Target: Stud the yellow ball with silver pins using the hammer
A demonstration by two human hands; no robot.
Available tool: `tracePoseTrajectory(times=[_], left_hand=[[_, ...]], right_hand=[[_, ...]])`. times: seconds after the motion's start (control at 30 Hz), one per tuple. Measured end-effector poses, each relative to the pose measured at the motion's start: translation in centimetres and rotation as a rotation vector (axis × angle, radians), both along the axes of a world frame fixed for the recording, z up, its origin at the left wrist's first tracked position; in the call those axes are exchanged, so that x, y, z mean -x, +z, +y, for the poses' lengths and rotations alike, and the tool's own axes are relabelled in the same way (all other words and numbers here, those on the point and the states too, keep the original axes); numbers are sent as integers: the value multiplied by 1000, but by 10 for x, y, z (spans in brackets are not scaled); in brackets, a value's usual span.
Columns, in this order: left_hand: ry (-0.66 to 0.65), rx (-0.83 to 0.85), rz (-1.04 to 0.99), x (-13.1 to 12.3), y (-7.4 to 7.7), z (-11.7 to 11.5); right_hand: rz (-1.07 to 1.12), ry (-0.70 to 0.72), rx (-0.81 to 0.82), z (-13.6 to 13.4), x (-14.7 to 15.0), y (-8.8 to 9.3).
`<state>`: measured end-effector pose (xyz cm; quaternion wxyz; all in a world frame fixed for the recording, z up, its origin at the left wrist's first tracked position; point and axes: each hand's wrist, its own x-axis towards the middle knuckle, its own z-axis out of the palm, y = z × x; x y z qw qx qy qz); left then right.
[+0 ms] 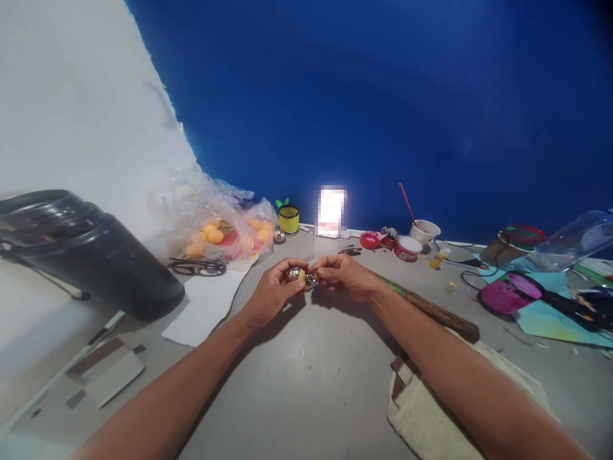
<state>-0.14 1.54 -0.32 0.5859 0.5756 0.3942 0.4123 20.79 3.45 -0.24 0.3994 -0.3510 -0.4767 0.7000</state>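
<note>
Both my hands meet over the grey table [306, 370]. My left hand [274, 287] is closed around a small ball [295, 275], shiny silver with a yellow patch. My right hand [343, 273] pinches a small silver piece right beside the ball; the two pieces touch between my fingertips. What that piece is I cannot make out.
A black bucket [81, 249] lies tipped at the left. A plastic bag of orange balls [225, 233], glasses [197, 267], a yellow cup [288, 219], red paint lids [408, 248], a white cup with a brush [424, 230], a wooden stick [431, 310], coloured paper [550, 313] and a cloth [431, 415] lie around.
</note>
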Motion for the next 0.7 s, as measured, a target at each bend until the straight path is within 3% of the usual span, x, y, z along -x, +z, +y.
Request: tracePoseTrajectory(times=[0.13, 0.37, 0.7], left_hand=[[14, -25, 37, 0, 0, -1], [44, -203, 270, 0, -1, -2], [95, -236, 281, -2, -8, 1]], right_hand=[[-18, 26, -29, 0, 0, -2], [-54, 6, -79, 0, 5, -6], [-51, -20, -98, -7, 13, -1]])
